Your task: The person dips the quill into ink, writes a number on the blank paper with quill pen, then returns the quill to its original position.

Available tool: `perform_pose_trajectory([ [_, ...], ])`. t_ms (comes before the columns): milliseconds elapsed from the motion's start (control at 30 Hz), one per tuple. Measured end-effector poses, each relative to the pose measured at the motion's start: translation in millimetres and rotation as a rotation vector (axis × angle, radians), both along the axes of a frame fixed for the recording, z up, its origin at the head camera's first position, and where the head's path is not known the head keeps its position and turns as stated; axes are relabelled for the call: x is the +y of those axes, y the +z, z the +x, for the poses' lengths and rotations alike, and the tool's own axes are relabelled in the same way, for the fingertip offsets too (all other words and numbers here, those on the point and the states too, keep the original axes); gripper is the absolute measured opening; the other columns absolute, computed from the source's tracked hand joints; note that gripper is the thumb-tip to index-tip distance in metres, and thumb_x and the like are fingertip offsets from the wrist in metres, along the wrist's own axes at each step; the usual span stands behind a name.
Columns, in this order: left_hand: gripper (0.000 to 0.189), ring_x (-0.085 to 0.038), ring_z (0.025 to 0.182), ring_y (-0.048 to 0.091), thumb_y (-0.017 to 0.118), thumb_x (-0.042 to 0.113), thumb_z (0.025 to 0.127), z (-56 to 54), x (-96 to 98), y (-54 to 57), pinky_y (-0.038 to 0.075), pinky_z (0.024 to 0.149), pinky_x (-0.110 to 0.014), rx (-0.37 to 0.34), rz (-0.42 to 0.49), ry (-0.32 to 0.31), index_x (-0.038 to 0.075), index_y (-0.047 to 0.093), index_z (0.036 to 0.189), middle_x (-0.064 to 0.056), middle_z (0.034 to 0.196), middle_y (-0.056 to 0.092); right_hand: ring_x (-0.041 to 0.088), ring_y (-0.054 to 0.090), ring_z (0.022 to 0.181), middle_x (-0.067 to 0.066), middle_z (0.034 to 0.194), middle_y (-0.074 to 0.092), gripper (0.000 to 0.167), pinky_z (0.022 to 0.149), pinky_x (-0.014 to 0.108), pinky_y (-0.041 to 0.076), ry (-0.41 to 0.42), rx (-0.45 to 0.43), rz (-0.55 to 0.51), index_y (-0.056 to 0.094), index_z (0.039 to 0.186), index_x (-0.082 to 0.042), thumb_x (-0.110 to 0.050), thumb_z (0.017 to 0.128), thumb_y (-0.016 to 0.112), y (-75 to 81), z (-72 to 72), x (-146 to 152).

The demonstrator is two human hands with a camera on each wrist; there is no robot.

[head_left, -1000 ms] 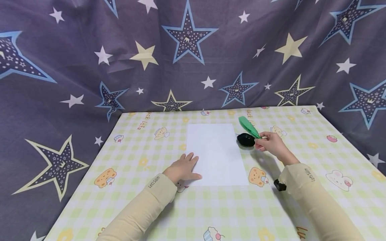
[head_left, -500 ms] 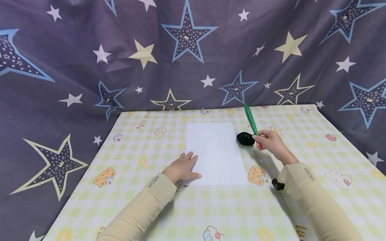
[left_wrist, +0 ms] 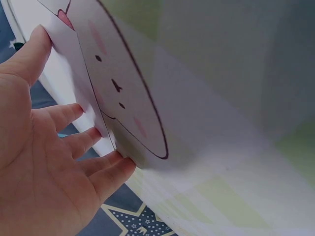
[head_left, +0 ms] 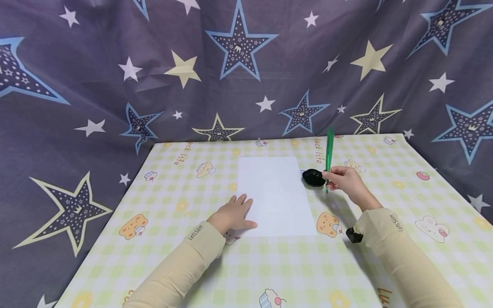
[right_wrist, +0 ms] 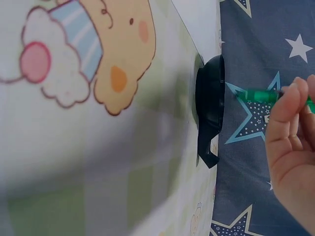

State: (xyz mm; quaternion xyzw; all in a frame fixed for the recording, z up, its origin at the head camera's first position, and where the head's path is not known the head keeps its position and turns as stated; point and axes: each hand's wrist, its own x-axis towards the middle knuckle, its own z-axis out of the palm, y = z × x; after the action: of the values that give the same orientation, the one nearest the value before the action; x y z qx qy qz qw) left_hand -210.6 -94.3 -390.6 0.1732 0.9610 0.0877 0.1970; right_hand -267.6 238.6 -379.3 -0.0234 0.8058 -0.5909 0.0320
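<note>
My left hand (head_left: 231, 216) rests with spread fingers on the left edge of a white sheet of paper (head_left: 275, 196). In the left wrist view, fingertips of the left hand (left_wrist: 54, 152) touch the paper (left_wrist: 66, 59) and the tablecloth beside it. My right hand (head_left: 348, 184) pinches a slim green leaf- or feather-shaped pen (head_left: 329, 149) near its lower end; it stands nearly upright, point down. Just left of those fingers sits a glossy black dish (head_left: 313, 178) on the cloth. The right wrist view shows the dish (right_wrist: 210, 98) with a short handle, apart from the pen's green tip (right_wrist: 258, 96).
A checked tablecloth (head_left: 154, 256) with printed cartoon animals and cakes covers the table. Behind it hangs a dark curtain (head_left: 161, 98) with stars. A small black block (head_left: 354, 235) sits at the right wrist.
The green pen has swung from leaning far left to nearly upright in the right hand's fingers, and its lower tip now shows. The left hand, paper and dish stay put.
</note>
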Motion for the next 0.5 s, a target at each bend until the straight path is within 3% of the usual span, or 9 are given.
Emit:
perform_pose_trajectory([
  [200, 0.080, -0.040, 0.135, 0.012, 0.058, 0.050, 0.085, 0.5, 0.0, 0.7, 0.022, 0.105, -0.051, -0.004, -0.009, -0.001, 0.009, 0.026, 0.146, -0.015, 0.151, 0.016, 0.017, 0.065, 0.067, 0.012, 0.089, 0.065, 0.035, 0.068, 0.032, 0.055, 0.008, -0.001, -0.050, 0.052, 0.112, 0.009, -0.016, 0.090, 0.061, 1.0, 0.6, -0.2],
  [333, 0.080, -0.040, 0.135, 0.012, 0.058, 0.050, 0.085, 0.9, 0.3, 1.8, 0.022, 0.106, -0.051, -0.006, -0.010, 0.001, 0.008, 0.026, 0.146, -0.015, 0.151, 0.016, 0.024, 0.066, 0.071, 0.008, 0.088, 0.068, 0.042, 0.069, 0.034, 0.055, 0.014, -0.008, -0.084, 0.044, 0.124, 0.003, -0.014, 0.090, 0.061, 1.9, 0.8, -0.7],
  [500, 0.080, -0.040, 0.135, 0.012, 0.058, 0.050, 0.086, 0.8, -0.1, 1.2, 0.023, 0.105, -0.052, 0.000, -0.011, -0.002, 0.008, 0.026, 0.146, -0.015, 0.151, 0.016, 0.023, 0.067, 0.069, 0.003, 0.082, 0.069, 0.040, 0.067, 0.030, 0.055, 0.011, 0.000, -0.109, 0.044, 0.121, -0.001, -0.013, 0.088, 0.063, 2.6, 1.5, -1.3],
])
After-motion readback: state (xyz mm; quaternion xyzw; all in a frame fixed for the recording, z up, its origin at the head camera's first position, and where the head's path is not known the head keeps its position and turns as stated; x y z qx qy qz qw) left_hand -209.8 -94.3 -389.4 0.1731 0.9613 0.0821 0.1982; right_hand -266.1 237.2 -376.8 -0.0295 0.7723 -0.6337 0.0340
